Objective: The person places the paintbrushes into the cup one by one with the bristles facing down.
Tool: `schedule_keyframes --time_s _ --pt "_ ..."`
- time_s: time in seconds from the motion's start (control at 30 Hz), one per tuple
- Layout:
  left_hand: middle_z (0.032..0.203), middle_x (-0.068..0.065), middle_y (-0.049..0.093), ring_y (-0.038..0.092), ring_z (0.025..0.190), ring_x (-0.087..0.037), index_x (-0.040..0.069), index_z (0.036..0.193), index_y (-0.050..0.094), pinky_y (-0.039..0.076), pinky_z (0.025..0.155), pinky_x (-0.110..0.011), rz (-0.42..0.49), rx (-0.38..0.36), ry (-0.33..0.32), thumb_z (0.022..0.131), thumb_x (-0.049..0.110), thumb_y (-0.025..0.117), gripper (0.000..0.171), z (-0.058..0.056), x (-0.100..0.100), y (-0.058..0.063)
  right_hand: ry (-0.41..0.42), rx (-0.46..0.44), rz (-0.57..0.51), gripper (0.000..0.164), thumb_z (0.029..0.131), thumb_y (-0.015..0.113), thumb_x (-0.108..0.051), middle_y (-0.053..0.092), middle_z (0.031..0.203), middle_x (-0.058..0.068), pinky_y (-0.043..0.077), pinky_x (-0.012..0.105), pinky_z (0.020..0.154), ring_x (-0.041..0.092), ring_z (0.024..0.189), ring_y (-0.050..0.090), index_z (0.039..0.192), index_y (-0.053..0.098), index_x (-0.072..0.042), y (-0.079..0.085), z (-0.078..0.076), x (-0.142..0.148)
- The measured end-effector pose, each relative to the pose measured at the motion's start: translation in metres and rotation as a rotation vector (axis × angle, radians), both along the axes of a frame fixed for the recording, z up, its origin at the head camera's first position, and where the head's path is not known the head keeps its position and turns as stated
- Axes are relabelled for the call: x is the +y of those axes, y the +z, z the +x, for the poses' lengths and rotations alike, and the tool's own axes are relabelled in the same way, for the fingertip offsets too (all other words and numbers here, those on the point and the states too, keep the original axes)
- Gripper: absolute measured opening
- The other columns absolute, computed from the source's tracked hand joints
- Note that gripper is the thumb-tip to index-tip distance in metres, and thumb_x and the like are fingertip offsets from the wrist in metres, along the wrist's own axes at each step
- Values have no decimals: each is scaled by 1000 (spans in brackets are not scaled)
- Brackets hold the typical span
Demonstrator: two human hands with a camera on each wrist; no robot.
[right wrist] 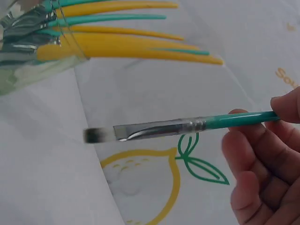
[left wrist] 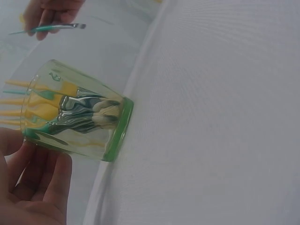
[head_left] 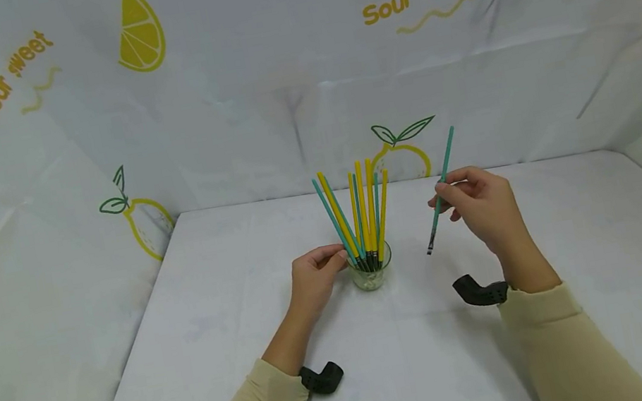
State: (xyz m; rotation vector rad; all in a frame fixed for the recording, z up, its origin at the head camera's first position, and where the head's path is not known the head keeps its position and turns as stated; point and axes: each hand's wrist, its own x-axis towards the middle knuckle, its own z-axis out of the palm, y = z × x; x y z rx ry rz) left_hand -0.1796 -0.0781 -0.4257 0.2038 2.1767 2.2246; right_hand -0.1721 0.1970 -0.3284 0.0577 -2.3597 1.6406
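A teal-handled flat paintbrush [head_left: 446, 151] is pinched by my right hand [head_left: 483, 207], raised to the right of the glass. Its bristles point down and toward the glass; the right wrist view shows the silver ferrule and dark-tipped bristles of this paintbrush [right wrist: 154, 129]. The clear glass [head_left: 369, 283], with a green base, stands upright on the table. Several yellow and teal paintbrushes [head_left: 365, 210] lean in it, bristles down. At the glass's left side, my left hand [head_left: 313, 275] grips near the rim, thumb and fingers against the glass [left wrist: 119, 133] in the left wrist view.
A white cloth covers the table [head_left: 212, 277]. Behind it hangs a white sheet [head_left: 255, 119] printed with lemons and lettering. Black wrist devices sit on the left sleeve [head_left: 279, 387] and the right sleeve [head_left: 547, 311].
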Motion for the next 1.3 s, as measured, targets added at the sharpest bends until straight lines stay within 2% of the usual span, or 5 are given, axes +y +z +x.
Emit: schedule_keyframes --time_s 0.23,0.4,0.6,0.87,1.3 --pt "103 -15 73 72 90 -17 -3 107 72 60 84 -30 2 15 -12 93 11 67 21 0 0 -1 7 178 -34 24 91 72 -20 74 84 -3 60 25 60 14 68 71 101 63 0 5 10 -22" --pt "102 -15 73 72 89 -16 -4 107 72 59 84 -30 -4 21 -13 93 12 66 21 1 0 0 29 237 -44 21 90 72 -16 73 85 3 60 25 62 11 70 71 100 64 1 4 15 -36" --pt "103 -15 73 72 88 -15 -3 107 72 60 83 -29 -7 22 -8 93 12 66 21 2 0 1 59 202 0 23 91 72 -21 73 87 15 60 25 64 13 71 72 98 65 -1 -7 13 -48" --pt "103 -17 73 72 89 -16 -4 107 72 59 84 -29 -21 24 -3 93 13 67 22 3 0 2 46 106 138 28 92 70 -36 74 80 6 59 24 62 14 69 70 93 68 -9 -25 7 -57" --pt "103 -18 72 72 88 -17 -5 106 72 60 84 -31 -3 27 -4 93 11 66 21 2 1 2 20 46 272 24 92 69 -35 71 76 3 53 32 59 25 73 69 88 68 -11 -34 5 -61"
